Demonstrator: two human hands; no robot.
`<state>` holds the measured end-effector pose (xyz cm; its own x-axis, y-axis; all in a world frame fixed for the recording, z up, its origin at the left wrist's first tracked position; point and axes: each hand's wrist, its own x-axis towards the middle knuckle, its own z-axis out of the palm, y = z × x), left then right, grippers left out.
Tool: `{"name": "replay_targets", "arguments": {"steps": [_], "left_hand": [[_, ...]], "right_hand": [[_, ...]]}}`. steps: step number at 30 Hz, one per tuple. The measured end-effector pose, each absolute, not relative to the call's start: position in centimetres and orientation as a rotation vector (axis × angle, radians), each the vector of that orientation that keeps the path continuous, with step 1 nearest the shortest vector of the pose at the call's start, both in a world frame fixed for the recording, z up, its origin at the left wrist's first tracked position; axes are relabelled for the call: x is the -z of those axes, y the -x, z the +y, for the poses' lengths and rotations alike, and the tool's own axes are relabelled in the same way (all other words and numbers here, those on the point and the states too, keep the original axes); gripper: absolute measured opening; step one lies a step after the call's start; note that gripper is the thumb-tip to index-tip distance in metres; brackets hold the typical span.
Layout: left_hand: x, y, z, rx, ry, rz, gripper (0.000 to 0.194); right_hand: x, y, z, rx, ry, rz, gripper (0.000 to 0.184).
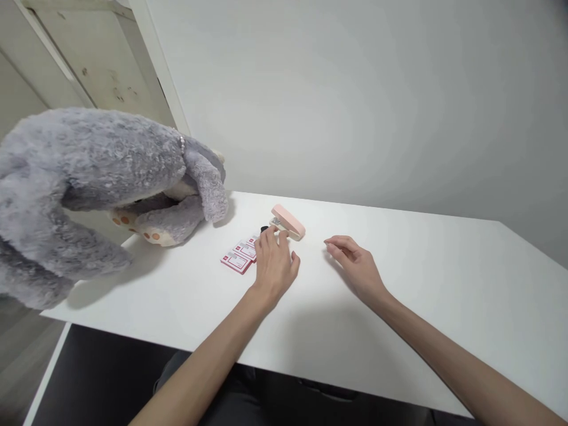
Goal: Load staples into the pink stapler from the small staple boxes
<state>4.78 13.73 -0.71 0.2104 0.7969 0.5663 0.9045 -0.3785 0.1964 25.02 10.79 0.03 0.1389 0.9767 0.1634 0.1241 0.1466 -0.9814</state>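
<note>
A pink and cream stapler point(289, 220) lies on the white table point(381, 331) with its pink top tilted up from the base. My left hand point(274, 260) is just in front of it, fingers apart and bent, the fingertips by the stapler's near side; I cannot tell if they touch it. Partly under that hand are several small flat white and red boxes point(236, 261) in an overlapping row. A dark round object point(264, 228) shows behind the left fingers. To the right, my right hand point(355, 263) is pinched, thumb against forefinger, with a tiny greyish thing at the tips.
A large grey plush toy point(102, 160) leans over the table's left end, its limbs hanging over the edge. Behind the table rises a plain white wall point(337, 106). A beige cabinet or door point(97, 59) stands at the back left.
</note>
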Motion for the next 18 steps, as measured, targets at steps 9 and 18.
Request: {"name": "replay_targets", "arguments": {"steps": [9,18], "left_hand": [[0.58,-5.22,13.43,0.860,2.301,-1.676,0.042],[0.85,-5.72,12.76,0.941,2.403,-1.631,0.048]], "right_hand": [[-0.04,-25.03,10.78,-0.944,1.276,-1.253,0.036],[-0.01,-24.95,10.78,-0.933,1.286,-1.267,0.034]]}}
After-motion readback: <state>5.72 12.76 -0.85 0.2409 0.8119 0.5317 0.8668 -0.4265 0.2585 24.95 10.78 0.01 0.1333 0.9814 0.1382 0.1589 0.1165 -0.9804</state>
